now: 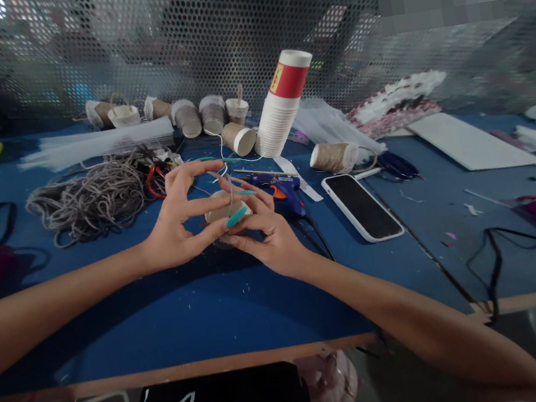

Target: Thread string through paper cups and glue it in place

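In front of me I hold a small white paper cup, its side mostly hidden by my fingers. A thin grey cord rises from the cup's rim. My left hand comes from the left, with its thumb and a finger closed on the cord at the rim and the index finger stretched above. My right hand is wrapped round the cup's right side. Just behind the hands lies a blue glue gun with an orange part. Red-handled scissors lie beside a tangled heap of grey cord.
A tall leaning stack of paper cups stands at the back. Several cord-wrapped cups line the mesh panel. To the right are a phone, a twine-wrapped cup, white boards and a black cable.
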`<state>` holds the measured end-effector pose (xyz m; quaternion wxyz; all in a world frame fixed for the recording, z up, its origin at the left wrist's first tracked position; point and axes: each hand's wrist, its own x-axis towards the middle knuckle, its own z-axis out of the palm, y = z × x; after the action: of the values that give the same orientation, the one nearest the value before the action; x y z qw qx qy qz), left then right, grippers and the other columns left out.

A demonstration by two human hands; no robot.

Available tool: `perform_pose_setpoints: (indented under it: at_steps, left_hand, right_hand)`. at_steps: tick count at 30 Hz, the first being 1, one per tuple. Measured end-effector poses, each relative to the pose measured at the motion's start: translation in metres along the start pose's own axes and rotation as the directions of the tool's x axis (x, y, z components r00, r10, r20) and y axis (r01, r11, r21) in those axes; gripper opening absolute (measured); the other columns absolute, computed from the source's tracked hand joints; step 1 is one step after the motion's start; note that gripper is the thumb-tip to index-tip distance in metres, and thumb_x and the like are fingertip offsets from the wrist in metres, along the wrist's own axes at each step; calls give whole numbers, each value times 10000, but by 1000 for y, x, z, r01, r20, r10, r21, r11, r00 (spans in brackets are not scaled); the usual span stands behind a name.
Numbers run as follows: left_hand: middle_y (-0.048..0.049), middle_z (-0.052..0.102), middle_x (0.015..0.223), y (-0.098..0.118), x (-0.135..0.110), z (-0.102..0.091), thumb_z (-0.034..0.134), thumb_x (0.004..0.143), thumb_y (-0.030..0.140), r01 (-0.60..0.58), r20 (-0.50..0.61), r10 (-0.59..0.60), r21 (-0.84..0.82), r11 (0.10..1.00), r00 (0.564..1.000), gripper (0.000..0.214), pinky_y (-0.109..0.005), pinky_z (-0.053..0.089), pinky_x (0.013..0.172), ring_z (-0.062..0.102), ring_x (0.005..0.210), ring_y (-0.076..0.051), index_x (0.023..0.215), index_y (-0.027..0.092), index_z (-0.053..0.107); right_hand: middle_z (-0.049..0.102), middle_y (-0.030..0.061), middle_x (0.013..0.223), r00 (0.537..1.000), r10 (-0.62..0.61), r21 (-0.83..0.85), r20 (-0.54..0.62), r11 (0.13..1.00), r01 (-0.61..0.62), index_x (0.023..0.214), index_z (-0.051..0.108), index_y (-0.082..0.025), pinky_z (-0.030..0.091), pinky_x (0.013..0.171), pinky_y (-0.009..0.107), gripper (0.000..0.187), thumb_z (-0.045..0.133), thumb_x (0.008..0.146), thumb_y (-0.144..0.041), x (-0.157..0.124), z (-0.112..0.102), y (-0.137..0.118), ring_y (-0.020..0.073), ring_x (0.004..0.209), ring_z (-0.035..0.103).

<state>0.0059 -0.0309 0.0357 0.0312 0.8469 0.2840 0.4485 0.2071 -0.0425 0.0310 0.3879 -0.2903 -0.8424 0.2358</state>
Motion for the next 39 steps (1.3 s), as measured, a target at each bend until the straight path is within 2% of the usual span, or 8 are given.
perform_pose_setpoints:
  at_steps: [7,14,17,21,27,33,36,39]
  left_hand:
    - [-53,459,1404,-2,-3,5,519,937,494,105,4,-105,-108,989,994,307,-516,408,1063,418,1324,-290,1142,334,682]
    - [-79,443,1375,-11,-12,10,402,966,531,104,-26,-117,-289,952,993,406,-499,345,1157,407,1340,-267,1187,274,624]
    - [-87,373,1406,-15,-17,14,466,918,592,151,-9,-165,-361,920,986,463,-488,401,1124,397,1347,-278,1248,282,561]
    - [-123,316,1446,-18,-21,21,592,822,645,291,123,-264,-439,850,957,625,-416,537,977,440,1325,-299,1318,282,479]
    - [-152,526,1338,-17,-16,23,602,837,612,306,273,-184,-525,794,944,696,-370,567,903,628,1123,-255,1392,267,363]
    - [-140,515,1246,-18,-21,29,730,717,616,285,80,-274,-320,904,958,762,-395,565,849,619,1038,-246,1285,229,403]
    - [-124,415,1222,-18,-29,38,785,590,673,280,-68,-300,-207,937,952,897,-371,570,745,584,959,-212,1231,232,338]
    - [-144,334,1244,-15,-34,42,761,553,735,219,-195,-237,-106,970,952,965,-381,561,727,525,1064,-262,1216,240,265]
  right_hand:
    - [477,-17,1486,1000,-5,-48,0,999,5,986,712,-299,213,1212,521,171,625,887,-407,-4,0,2,238,1453,312]
    - [377,111,1538,986,-30,-45,-163,999,23,1220,513,-271,267,1169,539,607,699,745,-601,-7,0,4,291,1439,328]
    - [412,121,1493,977,-31,-45,-210,999,23,1198,491,-273,274,1171,532,626,719,720,-607,-7,-1,9,291,1420,351]
    - [439,107,1455,976,-3,-38,-218,999,-6,1196,485,-293,310,1162,504,618,776,704,-529,-6,0,15,286,1405,368]
    - [501,88,1408,992,-9,-50,-122,999,3,1118,571,-288,333,1132,509,495,758,728,-528,-3,-6,14,286,1359,418]
    - [530,82,1380,995,18,14,-98,1000,-17,1032,669,-276,281,1132,543,538,720,671,-671,-2,-15,15,322,1333,434]
    - [560,71,1332,990,62,141,-130,989,-44,977,686,-270,333,1118,510,406,732,724,-585,-1,-12,17,279,1294,484]
    - [590,64,1282,992,91,321,-92,945,-57,944,678,-254,408,1086,469,274,729,785,-471,-1,-8,17,237,1259,534]
